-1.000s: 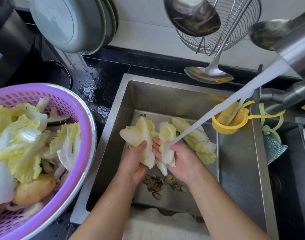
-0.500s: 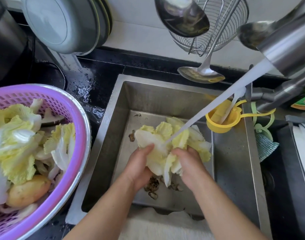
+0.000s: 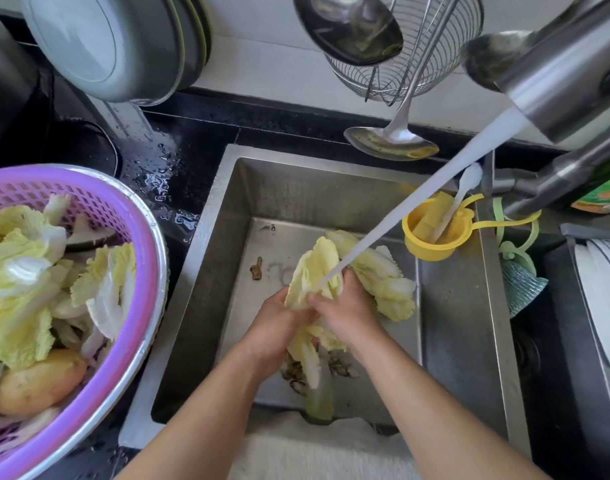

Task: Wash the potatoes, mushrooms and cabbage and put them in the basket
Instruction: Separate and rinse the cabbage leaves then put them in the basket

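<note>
The steel sink [image 3: 307,188] is the landmark. Left of it stands the purple basket [image 3: 142,244], its left and lower edges cut off, holding washed cabbage leaves [image 3: 22,271] and a potato [image 3: 42,384]. Over the sink's middle, the left hand [image 3: 277,327] and right hand [image 3: 346,313] meet, fingers curled round a bunch of cabbage [image 3: 314,268] that stands up between them, its stalks hanging below the palms. The water stream [image 3: 417,202] slants down from the faucet [image 3: 553,88] at the sink's upper right onto that bunch. More cabbage [image 3: 383,278] lies on the sink floor just right of the hands. Dark scraps under the wrists are mostly hidden; whether they are mushrooms is unclear.
</note>
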A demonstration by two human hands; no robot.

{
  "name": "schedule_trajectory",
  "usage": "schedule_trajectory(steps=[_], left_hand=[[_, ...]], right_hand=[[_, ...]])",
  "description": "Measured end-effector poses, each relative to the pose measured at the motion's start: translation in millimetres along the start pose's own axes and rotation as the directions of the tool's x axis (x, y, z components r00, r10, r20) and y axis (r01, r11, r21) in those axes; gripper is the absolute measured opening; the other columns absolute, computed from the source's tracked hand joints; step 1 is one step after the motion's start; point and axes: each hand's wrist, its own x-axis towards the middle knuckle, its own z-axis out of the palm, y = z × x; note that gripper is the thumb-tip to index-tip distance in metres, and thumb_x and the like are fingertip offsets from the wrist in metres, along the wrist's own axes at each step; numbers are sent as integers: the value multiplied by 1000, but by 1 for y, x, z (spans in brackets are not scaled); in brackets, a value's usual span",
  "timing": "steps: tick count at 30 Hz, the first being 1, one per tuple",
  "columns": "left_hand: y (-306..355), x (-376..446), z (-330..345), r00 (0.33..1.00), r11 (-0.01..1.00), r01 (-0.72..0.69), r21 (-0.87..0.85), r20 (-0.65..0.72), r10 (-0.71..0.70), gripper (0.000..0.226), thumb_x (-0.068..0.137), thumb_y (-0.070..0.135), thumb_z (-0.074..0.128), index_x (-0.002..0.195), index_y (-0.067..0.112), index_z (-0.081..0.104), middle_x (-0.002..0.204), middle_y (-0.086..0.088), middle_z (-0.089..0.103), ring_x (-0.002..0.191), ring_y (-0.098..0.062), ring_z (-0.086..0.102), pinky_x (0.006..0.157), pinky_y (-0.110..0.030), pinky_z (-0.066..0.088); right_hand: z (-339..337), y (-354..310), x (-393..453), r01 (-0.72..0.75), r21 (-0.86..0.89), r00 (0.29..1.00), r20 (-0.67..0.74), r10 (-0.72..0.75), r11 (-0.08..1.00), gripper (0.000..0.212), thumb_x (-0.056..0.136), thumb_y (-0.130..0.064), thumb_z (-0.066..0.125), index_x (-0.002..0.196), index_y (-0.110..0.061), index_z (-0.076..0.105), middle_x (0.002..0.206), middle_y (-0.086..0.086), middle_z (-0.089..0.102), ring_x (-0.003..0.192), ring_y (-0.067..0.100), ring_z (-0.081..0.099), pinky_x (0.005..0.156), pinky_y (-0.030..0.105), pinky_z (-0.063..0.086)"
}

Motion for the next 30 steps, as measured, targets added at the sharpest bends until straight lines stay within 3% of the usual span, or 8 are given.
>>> schedule_trajectory(steps=[5,10,15,17,20,23,27,30], left_hand=[[-1,4,-7,996,968,94,-234,28,-90,41,98,-7,59,137,3,62,107,-20,73,84,-25,69,82,-42,56],[3,6,-7,982,883,127,-453,-68,-176,35,104,2,49,138,3,56,112,-22,72,77,-23,66,73,-34,52],[3,6,-4,990,841,123,-526,8,-140,39,109,15,39,143,3,55,135,-22,67,121,-33,66,111,-49,47],[2,4,-2,995,883,88,-461,2,-98,39,109,10,38,144,7,55,135,-20,68,125,-37,66,109,-53,49],[-4,7,-1,994,918,77,-388,-42,-101,41,107,2,39,144,12,56,130,-18,71,119,-38,70,107,-56,51],[-2,5,2,989,913,111,-393,-47,-141,38,108,11,42,141,9,60,128,-19,72,118,-36,71,107,-55,51],[2,4,5,989,927,137,-348,-9,-149,57,97,47,68,139,8,61,129,-20,71,121,-33,70,111,-52,49],[-1,6,-1,991,940,123,-317,-7,-132,72,85,39,84,143,6,57,131,-20,70,124,-35,68,111,-52,49]], right_hand=[[-30,9,5,-166,484,962,-114,250,859,26,91,0,71,113,-12,72,107,8,78,97,27,75,85,42,62],[-56,13,1,-348,598,934,152,324,722,24,94,-1,68,118,-3,72,108,15,78,96,31,76,80,42,61],[-36,10,-8,-367,632,930,243,275,683,28,96,1,61,123,-4,68,112,17,77,102,34,75,89,48,58],[-18,10,-9,-364,610,931,233,280,704,29,98,-1,60,125,-7,68,113,16,77,105,34,74,94,50,58],[2,9,-8,-294,520,953,95,288,802,28,95,-2,63,114,-21,71,107,8,79,98,31,75,93,53,59],[11,4,-6,-222,224,973,-14,231,949,28,87,-12,59,96,-37,66,101,-5,75,97,23,72,99,52,55],[38,-6,-9,-90,-330,984,116,135,940,40,99,-31,40,134,-18,56,133,2,54,126,27,55,111,47,44],[41,-4,-9,-5,-525,982,156,102,851,52,98,-28,36,148,-15,48,151,10,41,143,35,40,118,49,36]])
